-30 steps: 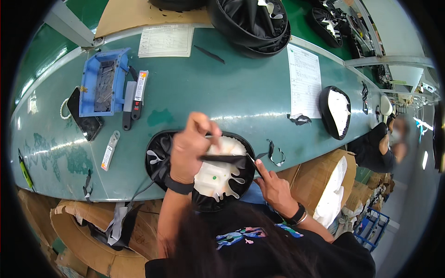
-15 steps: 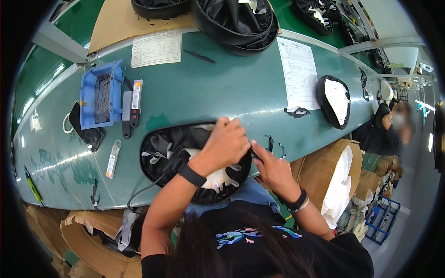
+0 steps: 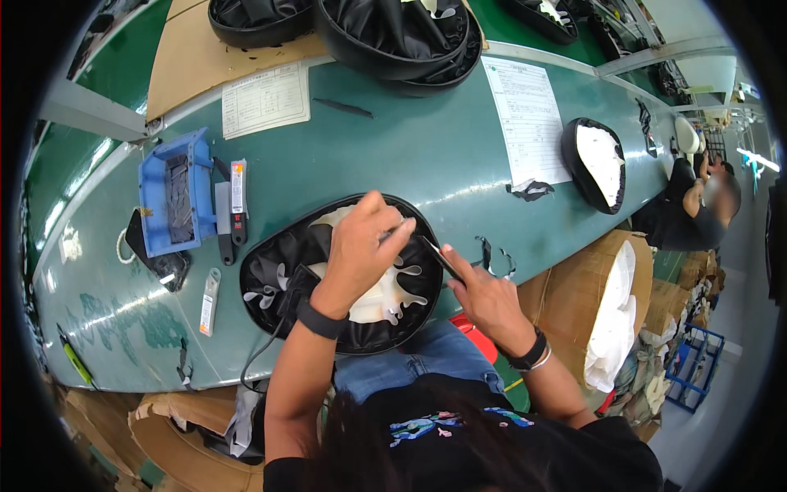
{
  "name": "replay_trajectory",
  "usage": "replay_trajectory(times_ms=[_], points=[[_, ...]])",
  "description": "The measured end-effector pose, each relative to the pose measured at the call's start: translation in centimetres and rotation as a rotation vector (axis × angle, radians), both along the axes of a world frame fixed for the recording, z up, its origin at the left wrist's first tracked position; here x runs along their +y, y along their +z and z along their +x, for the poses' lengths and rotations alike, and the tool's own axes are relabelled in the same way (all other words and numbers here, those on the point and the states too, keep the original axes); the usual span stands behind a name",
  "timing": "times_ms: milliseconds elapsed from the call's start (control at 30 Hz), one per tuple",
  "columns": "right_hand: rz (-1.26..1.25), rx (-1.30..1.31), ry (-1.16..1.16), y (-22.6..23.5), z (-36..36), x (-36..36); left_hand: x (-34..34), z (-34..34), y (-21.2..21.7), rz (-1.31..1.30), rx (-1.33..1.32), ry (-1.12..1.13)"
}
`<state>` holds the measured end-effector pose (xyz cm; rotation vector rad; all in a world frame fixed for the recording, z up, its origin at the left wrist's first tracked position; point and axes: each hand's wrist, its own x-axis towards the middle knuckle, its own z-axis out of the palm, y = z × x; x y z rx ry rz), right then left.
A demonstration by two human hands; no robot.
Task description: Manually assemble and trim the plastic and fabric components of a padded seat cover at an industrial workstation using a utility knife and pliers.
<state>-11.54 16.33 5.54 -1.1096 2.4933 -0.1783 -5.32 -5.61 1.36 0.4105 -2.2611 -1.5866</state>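
A black leather-like seat cover [image 3: 320, 344] lies underside up at the table's near edge, its black material gathered inward around a pale backing with finger-like flaps. Over it, my left hand [image 3: 361, 246] is closed in a pinch; what sits between its fingertips is too small to name. My right hand [image 3: 488, 299], at the cover's right edge, grips a slim knife [image 3: 443, 260] with a dark handle and a bright pointed tip aimed at the left hand. The two hands are apart. A black boxy device [image 3: 299, 289] with a cable sits by my left wrist.
Left on the green table [image 3: 344, 156] are a blue bin [image 3: 174, 193] of dark strips, two utility knives, a blade case [image 3: 210, 302], a phone and a green cutter [image 3: 75, 361]. Other covers [image 3: 594, 166] stand right and far. A cardboard box [image 3: 578, 312] adjoins the right; another person sits beyond.
My left hand has shifted left and turned, now farther from the right hand. More of the cover and the knife's tip shows. The whole view has shifted slightly.
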Motion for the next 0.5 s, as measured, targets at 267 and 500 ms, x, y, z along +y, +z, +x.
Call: replay_trajectory(times_ms=[267, 500], points=[[-0.210, -0.035, 0.196, 0.1, -3.4, -4.4, -1.6, 0.1, -0.9, 0.236, -0.097, -0.115], [-0.039, 0.022, 0.136, -0.6, -0.1, -1.6, -4.3, 1.3, 0.7, 0.806, 0.510, 0.049]])
